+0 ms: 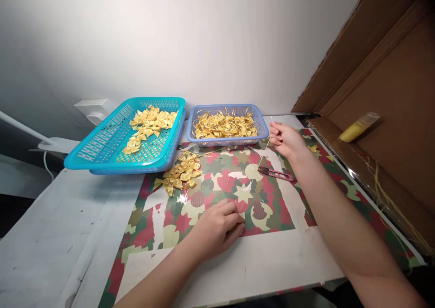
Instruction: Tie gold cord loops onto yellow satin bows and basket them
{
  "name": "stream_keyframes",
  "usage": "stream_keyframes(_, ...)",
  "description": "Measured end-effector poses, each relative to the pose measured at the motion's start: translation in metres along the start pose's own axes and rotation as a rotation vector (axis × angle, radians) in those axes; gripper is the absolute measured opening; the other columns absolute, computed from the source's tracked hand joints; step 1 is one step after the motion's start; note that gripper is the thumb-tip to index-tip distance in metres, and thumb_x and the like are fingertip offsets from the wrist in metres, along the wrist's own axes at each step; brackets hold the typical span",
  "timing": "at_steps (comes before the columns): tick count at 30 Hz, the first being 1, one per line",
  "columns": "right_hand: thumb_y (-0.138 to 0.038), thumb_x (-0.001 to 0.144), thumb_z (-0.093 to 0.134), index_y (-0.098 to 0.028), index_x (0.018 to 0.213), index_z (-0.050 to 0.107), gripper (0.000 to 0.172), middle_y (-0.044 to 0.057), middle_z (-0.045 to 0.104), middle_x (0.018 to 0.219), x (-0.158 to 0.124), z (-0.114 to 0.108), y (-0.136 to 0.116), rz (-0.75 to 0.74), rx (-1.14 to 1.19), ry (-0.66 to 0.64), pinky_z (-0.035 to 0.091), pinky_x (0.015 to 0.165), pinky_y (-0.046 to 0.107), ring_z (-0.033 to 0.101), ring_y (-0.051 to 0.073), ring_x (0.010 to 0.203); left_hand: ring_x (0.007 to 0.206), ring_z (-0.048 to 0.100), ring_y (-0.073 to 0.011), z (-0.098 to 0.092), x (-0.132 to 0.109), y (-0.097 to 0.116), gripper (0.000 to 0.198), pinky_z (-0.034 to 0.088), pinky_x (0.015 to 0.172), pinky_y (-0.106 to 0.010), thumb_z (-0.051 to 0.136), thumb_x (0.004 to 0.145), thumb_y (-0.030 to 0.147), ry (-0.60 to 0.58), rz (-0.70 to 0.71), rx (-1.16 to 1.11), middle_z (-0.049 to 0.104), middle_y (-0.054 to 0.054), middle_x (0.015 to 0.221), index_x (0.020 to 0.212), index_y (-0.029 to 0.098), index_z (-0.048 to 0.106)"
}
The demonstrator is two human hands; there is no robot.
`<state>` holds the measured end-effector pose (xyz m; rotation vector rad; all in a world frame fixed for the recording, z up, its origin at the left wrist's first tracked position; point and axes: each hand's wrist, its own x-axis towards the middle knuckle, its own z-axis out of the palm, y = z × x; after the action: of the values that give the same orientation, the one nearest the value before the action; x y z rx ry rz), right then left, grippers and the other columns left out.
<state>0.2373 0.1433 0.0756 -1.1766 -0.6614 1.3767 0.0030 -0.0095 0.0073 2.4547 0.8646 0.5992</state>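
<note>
My right hand (pixel 286 139) is raised past the front right corner of the blue-purple basket (pixel 224 141), pinching a yellow thread (pixel 264 154). The thread runs down toward the tips of pink thread snips (pixel 277 173) on the patterned sheet. A thin pale tip sticks up above the fingers, too fine to make out. Low on the sheet, my left hand (pixel 219 226) rests with its fingers curled in; whatever they hold is hidden. Yellow satin bows (pixel 181 172) lie in a loose pile beyond it to the left.
A turquoise basket (pixel 102 160) with yellow bows stands at the left, stacked on another. Gold-corded bows fill the blue-purple basket. Cardboard (pixel 384 72) walls the right side, with a yellow-filled tube (pixel 358 127) and loose threads (pixel 384 194). A white power strip (pixel 57 145) sits far left.
</note>
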Motion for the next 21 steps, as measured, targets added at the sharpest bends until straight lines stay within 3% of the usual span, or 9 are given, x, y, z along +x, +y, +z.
stream_keyframes(3, -0.013, 0.089, 0.054, -0.019, 0.069, 0.043, 0.024, -0.011, 0.031, 0.046, 0.010, 0.013, -0.004, -0.021, -0.085, -0.023, 0.018, 0.029, 0.010, 0.020, 0.002, 0.033, 0.067, 0.049, -0.0149, 0.001, 0.000, 0.002, 0.022, 0.043, 0.060, -0.027, 0.045, 0.092, 0.017, 0.021, 0.039, -0.015, 0.059, -0.004, 0.072, 0.084, 0.018, 0.066)
stream_keyframes(8, -0.009, 0.083, 0.058, -0.018, 0.065, 0.043, 0.024, -0.010, 0.035, 0.044, 0.029, 0.054, -0.002, -0.058, -0.272, -0.084, 0.017, 0.031, 0.012, 0.021, 0.003, 0.035, 0.066, 0.050, -0.0148, 0.003, 0.000, 0.001, 0.021, 0.042, 0.060, -0.027, 0.046, 0.092, 0.017, 0.048, 0.042, -0.062, 0.058, -0.004, 0.071, 0.085, 0.017, 0.066)
stream_keyframes(12, -0.008, 0.076, 0.060, -0.015, 0.059, 0.052, 0.020, -0.005, 0.050, 0.046, 0.038, 0.079, 0.010, -0.134, -0.467, -0.096, 0.023, 0.036, 0.014, 0.028, 0.003, 0.037, 0.072, 0.053, -0.0162, 0.004, 0.000, 0.002, 0.023, 0.046, 0.065, -0.028, 0.044, 0.093, 0.017, 0.029, 0.019, -0.073, 0.061, -0.005, 0.076, 0.091, 0.018, 0.067)
stream_keyframes(16, -0.014, 0.069, 0.067, -0.013, 0.062, 0.066, 0.007, -0.001, 0.066, 0.065, 0.041, 0.087, 0.020, -0.241, -0.674, -0.082, 0.037, 0.049, 0.018, 0.041, 0.004, 0.046, 0.078, 0.054, -0.0180, 0.004, 0.002, 0.004, 0.023, 0.048, 0.070, -0.032, 0.046, 0.093, 0.019, 0.043, -0.053, -0.041, 0.062, -0.007, 0.086, 0.099, 0.020, 0.067)
stream_keyframes(21, -0.022, 0.067, 0.070, -0.013, 0.063, 0.070, 0.010, -0.001, 0.065, 0.059, 0.047, 0.088, 0.028, -0.293, -0.914, -0.044, 0.041, 0.053, 0.022, 0.049, 0.009, 0.049, 0.080, 0.055, -0.0198, 0.002, 0.001, 0.005, 0.020, 0.048, 0.068, -0.034, 0.050, 0.089, 0.023, 0.102, -0.121, 0.004, 0.061, -0.008, 0.092, 0.100, 0.023, 0.068)
